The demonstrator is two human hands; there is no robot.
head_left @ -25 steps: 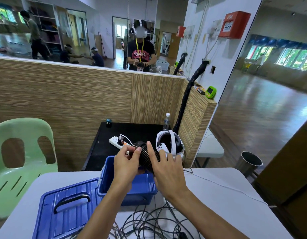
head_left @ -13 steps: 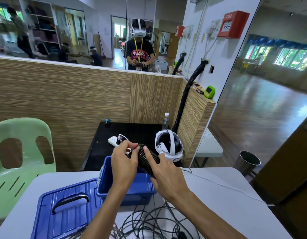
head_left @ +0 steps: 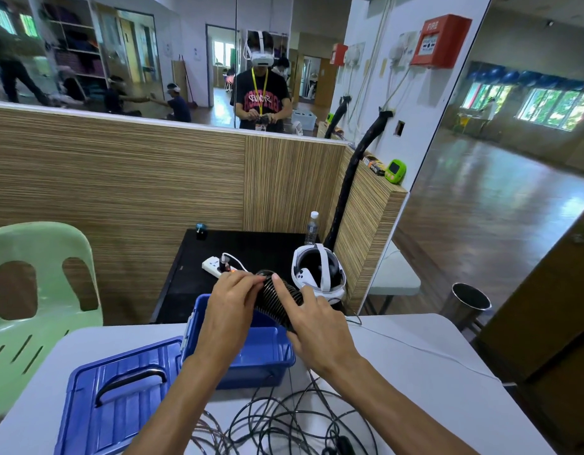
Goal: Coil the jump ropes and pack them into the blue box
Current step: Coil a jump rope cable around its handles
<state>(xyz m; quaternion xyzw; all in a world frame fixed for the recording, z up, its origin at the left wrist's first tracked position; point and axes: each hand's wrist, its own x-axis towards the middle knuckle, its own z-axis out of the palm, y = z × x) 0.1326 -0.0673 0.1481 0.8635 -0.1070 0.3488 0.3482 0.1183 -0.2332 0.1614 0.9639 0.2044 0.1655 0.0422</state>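
Observation:
A tight black coil of jump rope [head_left: 277, 302] is held in the air above the open blue box [head_left: 261, 356], which stands on the white table [head_left: 431, 389]. My left hand [head_left: 229, 310] grips the coil's left end, fingers curled over its top. My right hand [head_left: 316, 326] holds its right side, thumb up on the coil and fingers around it. Several loose black ropes [head_left: 284, 421] lie tangled on the table in front of the box, under my forearms. The inside of the box is mostly hidden by my hands.
The box's blue lid [head_left: 119, 395] with a black handle lies left of it. A green plastic chair [head_left: 37, 290] stands at the left. Behind the table is a black side table [head_left: 251, 251] with a power strip [head_left: 215, 267], a white headset [head_left: 320, 274] and a bottle [head_left: 312, 228]. A bin [head_left: 469, 305] stands at the right.
Both hands with the coil have shifted slightly and turned it; the left fingers now curl further over the coil's top end. The box and loose ropes lie as before.

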